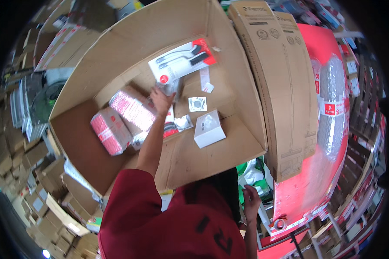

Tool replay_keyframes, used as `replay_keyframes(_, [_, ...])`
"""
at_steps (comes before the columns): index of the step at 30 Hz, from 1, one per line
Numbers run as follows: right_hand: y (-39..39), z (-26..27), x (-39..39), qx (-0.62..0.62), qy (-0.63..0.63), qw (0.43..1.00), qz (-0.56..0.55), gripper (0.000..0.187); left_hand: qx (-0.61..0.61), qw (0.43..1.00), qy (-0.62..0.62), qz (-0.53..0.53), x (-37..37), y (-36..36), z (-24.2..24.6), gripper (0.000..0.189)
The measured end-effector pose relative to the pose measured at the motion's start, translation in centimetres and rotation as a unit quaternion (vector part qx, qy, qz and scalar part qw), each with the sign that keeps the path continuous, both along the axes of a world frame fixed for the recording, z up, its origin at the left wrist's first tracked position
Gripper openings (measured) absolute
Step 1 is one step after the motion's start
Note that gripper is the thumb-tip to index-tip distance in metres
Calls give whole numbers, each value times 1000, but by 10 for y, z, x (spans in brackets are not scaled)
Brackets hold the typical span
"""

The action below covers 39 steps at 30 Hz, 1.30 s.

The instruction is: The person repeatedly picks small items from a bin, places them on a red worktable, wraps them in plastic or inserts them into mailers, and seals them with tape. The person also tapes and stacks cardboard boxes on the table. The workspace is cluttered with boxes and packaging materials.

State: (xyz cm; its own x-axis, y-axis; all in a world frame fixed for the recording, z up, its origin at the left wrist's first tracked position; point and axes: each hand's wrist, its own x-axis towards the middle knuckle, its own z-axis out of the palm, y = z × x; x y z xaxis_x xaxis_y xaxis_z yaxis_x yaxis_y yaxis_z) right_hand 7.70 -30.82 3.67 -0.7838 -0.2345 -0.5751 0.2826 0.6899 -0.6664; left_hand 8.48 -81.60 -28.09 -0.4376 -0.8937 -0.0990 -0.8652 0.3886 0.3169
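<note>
In front of me a large open cardboard box point(210, 155) holds several packed goods. My left hand point(162, 100) reaches into it, at a clear-wrapped package point(175, 88); whether the fingers grip it is hidden. Just beyond lies a white and red adapter-cable package point(181, 61). Two bubble-wrapped parcels, one silvery pink point(133, 106) and one with red tape point(111, 131), are left of my forearm. To its right are a small white box point(209, 129), a flat silvery square packet point(197, 104) and a crumpled clear packet point(183, 122). My right hand point(252, 202) hangs outside the box, empty, fingers loosely apart.
Long Parrot cartons point(278, 90) stand along the box's right wall. Beside them are a red surface point(298, 194), a bubble-wrapped roll point(332, 106) and a tape roll point(279, 224). Stacked cardboard boxes point(52, 226) crowd the left; a slatted wooden pallet point(364, 106) is at far right.
</note>
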Motion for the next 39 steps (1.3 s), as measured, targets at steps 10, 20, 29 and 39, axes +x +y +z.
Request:
replay_keyframes(10, [241, -12, 155, 314, 35, 940, -130, 33, 340, 930, -75, -115, 45, -50, -21, 86])
replay_keyframes(20, [416, -20, 90, 339, 438, 738, -385, 20, 351, 861, 368, 9, -14, 70, 365, 64])
replay_keyframes(29, [522, 25, 79, 199, 377, 834, -349, 67, 432, 747, 192, -467, -133, 543, 420, 52])
replay_keyframes(39, [527, -36, -50, 261, -78, 962, 21, 63, 475, 729, 32, -491, -151, 718, 268, 56])
